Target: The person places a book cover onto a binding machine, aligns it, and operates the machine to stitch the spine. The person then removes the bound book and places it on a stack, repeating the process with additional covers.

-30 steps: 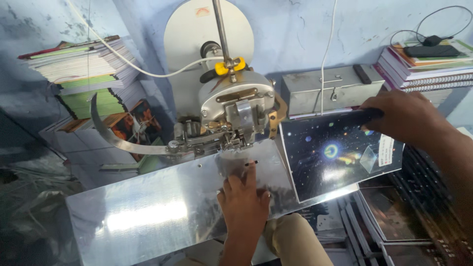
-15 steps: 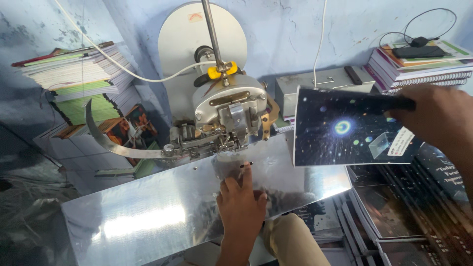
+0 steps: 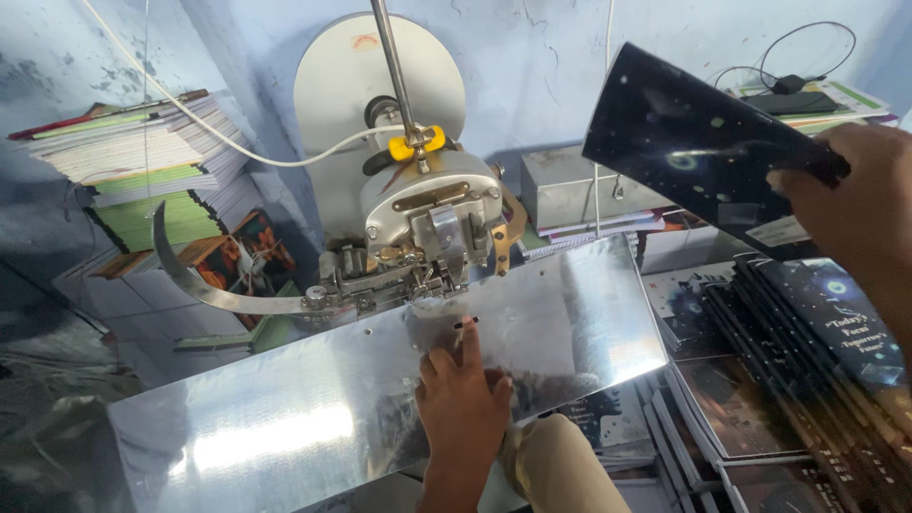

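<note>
Now lifting the dark booklet (image 3: 703, 142) higher toward the upper right, right hand (image 3: 855, 204) gripping its edge, clear of the stitching machine (image 3: 427, 228); left hand (image 3: 464, 399) resting flat, holding nothing, on the shiny metal desk (image 3: 285, 418) at lower centre.

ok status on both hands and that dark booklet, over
Left hand flat on the metal table, holding nothing. Right hand grips the dark booklet, raised above the booklet stack. Stitching head unobstructed.

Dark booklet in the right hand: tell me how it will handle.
The booklet looks thin and light, lifted by the right hand at one edge. Probably slightly floppy, though it stays fairly flat. Its glossy cover may be slippery.
</note>
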